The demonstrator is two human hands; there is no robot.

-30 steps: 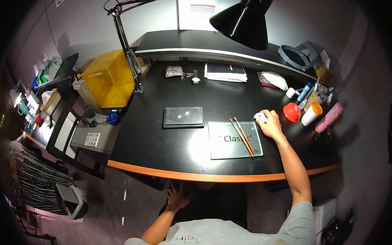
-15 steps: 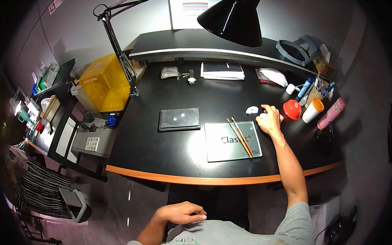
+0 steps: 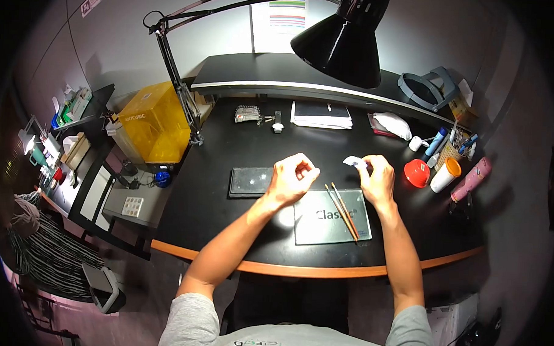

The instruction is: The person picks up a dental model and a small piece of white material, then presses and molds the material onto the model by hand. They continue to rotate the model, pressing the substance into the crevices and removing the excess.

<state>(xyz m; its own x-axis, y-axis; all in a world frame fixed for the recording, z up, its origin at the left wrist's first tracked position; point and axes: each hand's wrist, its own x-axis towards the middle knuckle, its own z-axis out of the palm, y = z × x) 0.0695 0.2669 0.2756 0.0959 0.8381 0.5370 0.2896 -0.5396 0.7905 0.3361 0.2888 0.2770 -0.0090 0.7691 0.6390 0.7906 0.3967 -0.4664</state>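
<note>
My right hand (image 3: 378,181) is above the desk, just past the upper right corner of a glassy "Classic" mat (image 3: 311,230). Its thumb and fingers pinch a crumpled white piece (image 3: 354,161), which looks like tissue or soft putty. To its left, my left hand (image 3: 291,181) hovers with curled fingers, thumb and index tips together. Whatever may be in that pinch is too small to make out. Behind the left hand lies a dark flat case (image 3: 250,182), partly covered by it. Two slim paintbrushes (image 3: 344,213) rest slantwise on the mat.
A red bowl (image 3: 417,173), an orange-lidded white bottle (image 3: 446,175) and a pink bottle (image 3: 471,179) stand at the right. Papers (image 3: 321,115) and a watch (image 3: 278,122) lie at the back. A black lamp (image 3: 342,44) hangs overhead; a yellow box (image 3: 153,123) is at the left.
My left hand has risen from my lap to above the desk beside the dark case. The right hand has lifted the white material off the desk. The view has tilted slightly upward.
</note>
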